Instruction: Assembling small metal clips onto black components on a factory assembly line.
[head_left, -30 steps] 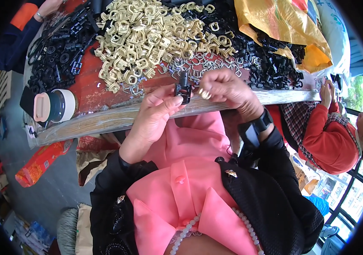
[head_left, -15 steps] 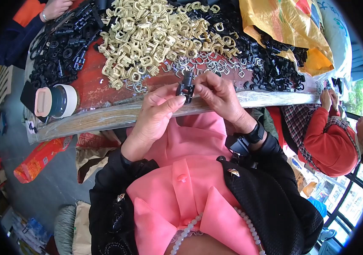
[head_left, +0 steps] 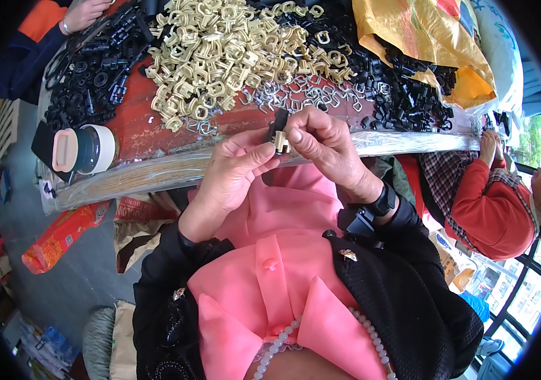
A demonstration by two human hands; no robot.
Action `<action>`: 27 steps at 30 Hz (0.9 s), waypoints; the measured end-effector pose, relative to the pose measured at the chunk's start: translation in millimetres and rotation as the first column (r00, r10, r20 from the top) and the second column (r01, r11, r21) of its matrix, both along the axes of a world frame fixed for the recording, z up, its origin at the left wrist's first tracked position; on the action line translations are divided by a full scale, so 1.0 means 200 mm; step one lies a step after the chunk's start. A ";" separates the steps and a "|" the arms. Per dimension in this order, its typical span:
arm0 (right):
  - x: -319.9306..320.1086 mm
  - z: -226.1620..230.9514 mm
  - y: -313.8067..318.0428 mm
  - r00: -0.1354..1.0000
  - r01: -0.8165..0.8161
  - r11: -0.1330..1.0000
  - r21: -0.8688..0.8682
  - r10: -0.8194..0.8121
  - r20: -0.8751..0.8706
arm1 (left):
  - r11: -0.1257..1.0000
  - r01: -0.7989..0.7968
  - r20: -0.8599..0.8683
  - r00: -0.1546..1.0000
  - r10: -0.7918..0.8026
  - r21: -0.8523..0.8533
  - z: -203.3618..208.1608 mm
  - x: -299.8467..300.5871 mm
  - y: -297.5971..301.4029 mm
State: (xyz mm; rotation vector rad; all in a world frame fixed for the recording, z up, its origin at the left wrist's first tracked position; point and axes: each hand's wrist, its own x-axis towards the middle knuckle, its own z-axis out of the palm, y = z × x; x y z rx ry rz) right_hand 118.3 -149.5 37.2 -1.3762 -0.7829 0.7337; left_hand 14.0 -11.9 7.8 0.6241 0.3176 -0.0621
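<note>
Just in front of the table's near edge, my left hand (head_left: 235,168) pinches a small black plastic part (head_left: 279,120) between thumb and fingers. The part stands roughly upright, and a cream plastic piece (head_left: 281,142) shows on its lower side. Close against its right side is my right hand (head_left: 327,142), with fingers curled and thumb tip by the cream piece. Whatever may sit between those fingertips is hidden. Beyond my hands lies a big heap of cream plastic clips (head_left: 220,54), with bent metal wire loops (head_left: 315,95) scattered along its near side.
Black plastic parts lie in piles at left (head_left: 87,92) and right (head_left: 403,104). A lidded jar (head_left: 96,150) stands at the table's left corner. A yellow woven sack (head_left: 429,38) lies far right. Co-workers' hands show at far left (head_left: 85,14) and right (head_left: 489,147).
A cream piece now shows on the black part, where only black was visible before. My right thumb and fingers have shifted slightly beside it; my left hand stays nearly in place.
</note>
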 end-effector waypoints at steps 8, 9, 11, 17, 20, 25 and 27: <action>-0.04 -0.05 -0.01 0.998 0.048 0.996 -0.081 -0.051 -0.028 | 0.999 0.030 -0.088 0.996 -0.028 0.025 -0.02 -0.01 -0.02; -0.04 -0.06 -0.01 0.998 0.046 0.996 -0.082 -0.049 -0.031 | 0.999 0.032 -0.110 0.994 -0.028 0.042 -0.03 -0.01 -0.02; -0.05 -0.06 -0.02 0.998 0.044 0.995 -0.085 -0.047 -0.033 | 0.999 0.031 -0.113 0.993 -0.026 0.040 -0.02 -0.01 -0.02; -0.09 -0.06 0.00 0.947 0.113 0.994 -0.009 -0.110 -0.302 | 0.999 0.024 -0.117 0.993 -0.021 0.025 -0.02 0.00 -0.02; -0.10 -0.07 0.01 0.934 0.128 0.992 0.001 -0.120 -0.337 | 1.000 0.020 -0.123 0.992 -0.019 0.007 -0.02 0.00 -0.02; -0.10 -0.12 0.00 0.915 0.146 0.988 0.050 -0.115 -0.386 | 0.998 0.049 -0.122 0.991 -0.052 -0.029 -0.02 0.00 0.00; -0.10 -0.14 0.00 0.912 0.144 0.987 0.069 -0.105 -0.396 | 0.997 0.051 -0.115 0.992 -0.058 -0.060 -0.03 0.00 0.00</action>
